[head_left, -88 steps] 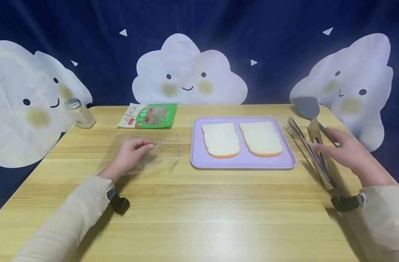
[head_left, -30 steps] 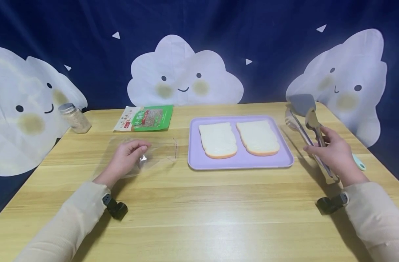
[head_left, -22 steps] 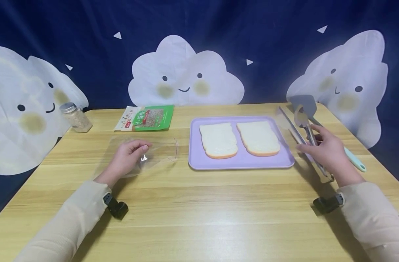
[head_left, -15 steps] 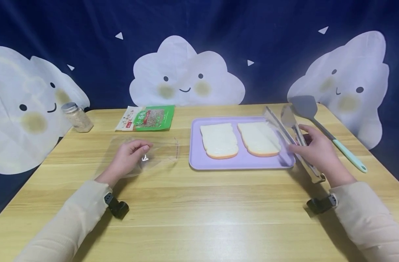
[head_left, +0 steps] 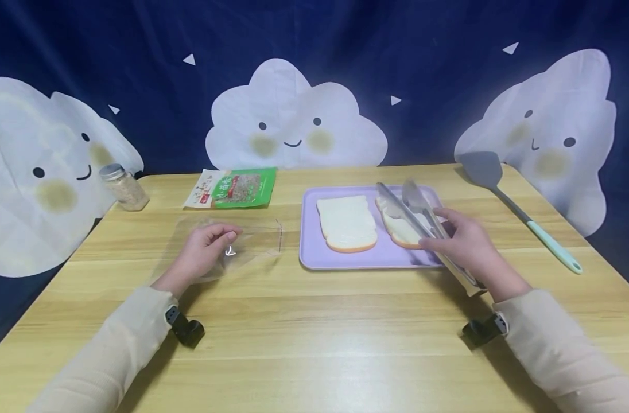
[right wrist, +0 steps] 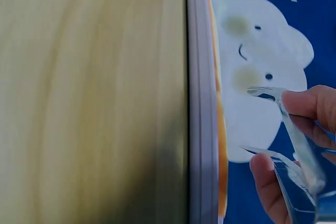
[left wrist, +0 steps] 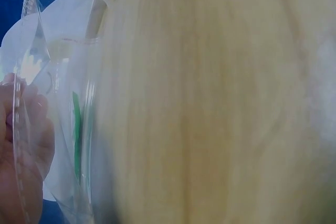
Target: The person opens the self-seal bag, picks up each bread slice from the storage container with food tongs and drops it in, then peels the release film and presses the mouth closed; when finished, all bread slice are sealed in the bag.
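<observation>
My right hand (head_left: 464,244) grips metal tongs (head_left: 438,229), whose parted tips are over the right bread slice (head_left: 404,229). In the right wrist view, thumb and fingers hold the two arms of the tongs (right wrist: 296,145) apart. A left bread slice (head_left: 347,223) lies beside it on the lilac tray (head_left: 314,258). My left hand (head_left: 203,246) pinches a clear plastic bag (head_left: 260,238) above the table's left part. The left wrist view shows the hand (left wrist: 26,145) behind the see-through bag (left wrist: 68,103). Whether the tongs touch the bread cannot be told.
A green and white seed packet (head_left: 232,188) lies behind the bag. At the back left stands a lidded jar (head_left: 124,186), leaning in view. A spatula (head_left: 521,212) with a mint handle lies along the table's right side. A dark cloud-print curtain (head_left: 423,51) hangs behind.
My right hand has lifted the tongs from beside the spatula and carried them left, over the right bread slice. The spatula now shows whole. My left hand stays with the bag.
</observation>
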Action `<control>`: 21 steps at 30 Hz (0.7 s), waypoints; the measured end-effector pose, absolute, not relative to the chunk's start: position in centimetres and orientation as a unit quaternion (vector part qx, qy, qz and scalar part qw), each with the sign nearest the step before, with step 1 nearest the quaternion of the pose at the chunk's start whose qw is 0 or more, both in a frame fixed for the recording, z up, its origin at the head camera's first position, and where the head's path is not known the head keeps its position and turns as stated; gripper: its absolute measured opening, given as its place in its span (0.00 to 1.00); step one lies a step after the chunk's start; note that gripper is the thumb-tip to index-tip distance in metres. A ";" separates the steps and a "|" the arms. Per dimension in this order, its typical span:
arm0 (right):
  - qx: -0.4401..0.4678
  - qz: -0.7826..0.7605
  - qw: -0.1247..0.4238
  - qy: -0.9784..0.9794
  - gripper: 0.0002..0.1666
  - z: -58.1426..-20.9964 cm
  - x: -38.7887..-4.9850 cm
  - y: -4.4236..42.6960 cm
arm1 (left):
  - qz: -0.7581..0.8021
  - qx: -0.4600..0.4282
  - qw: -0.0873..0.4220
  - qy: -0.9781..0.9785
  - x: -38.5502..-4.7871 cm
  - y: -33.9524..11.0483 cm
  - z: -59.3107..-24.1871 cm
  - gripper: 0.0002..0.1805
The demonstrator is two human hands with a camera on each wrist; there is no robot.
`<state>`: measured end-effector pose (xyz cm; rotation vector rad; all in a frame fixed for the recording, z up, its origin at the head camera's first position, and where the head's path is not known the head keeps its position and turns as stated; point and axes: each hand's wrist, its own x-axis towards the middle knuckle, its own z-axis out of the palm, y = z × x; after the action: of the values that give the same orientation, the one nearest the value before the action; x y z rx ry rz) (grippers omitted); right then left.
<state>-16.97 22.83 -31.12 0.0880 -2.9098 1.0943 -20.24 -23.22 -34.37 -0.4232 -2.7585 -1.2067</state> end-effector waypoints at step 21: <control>0.076 0.360 -0.021 -0.929 0.41 -32.4 -17.3 20.2 | -0.393 -0.131 0.050 -0.909 -20.3 -23.3 -34.6 0.15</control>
<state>-17.29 20.15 -32.42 0.2426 -2.9600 1.1479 -20.34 -23.33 -34.59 -0.3987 -2.7688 -1.1966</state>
